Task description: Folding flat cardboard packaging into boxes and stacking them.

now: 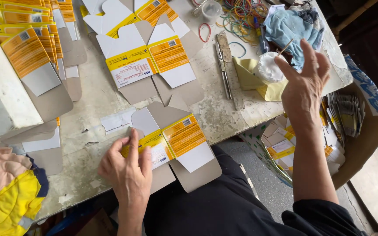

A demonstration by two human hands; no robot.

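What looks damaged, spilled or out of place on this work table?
The table surface is worn, its coating chipped and flaking near the left hand. Rubber bands lie in a loose tangle at the far edge. The flat carton under that hand hangs over the near edge. Nothing looks spilled.

Rubber bands (241, 17), blue cloth (292, 26), metal ruler (225, 72), yellow garment (7, 203)

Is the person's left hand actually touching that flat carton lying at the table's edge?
Touching. The head view shows the left hand pressed flat on the unfolded carton, its fingers lying across the yellow and white printed panel.
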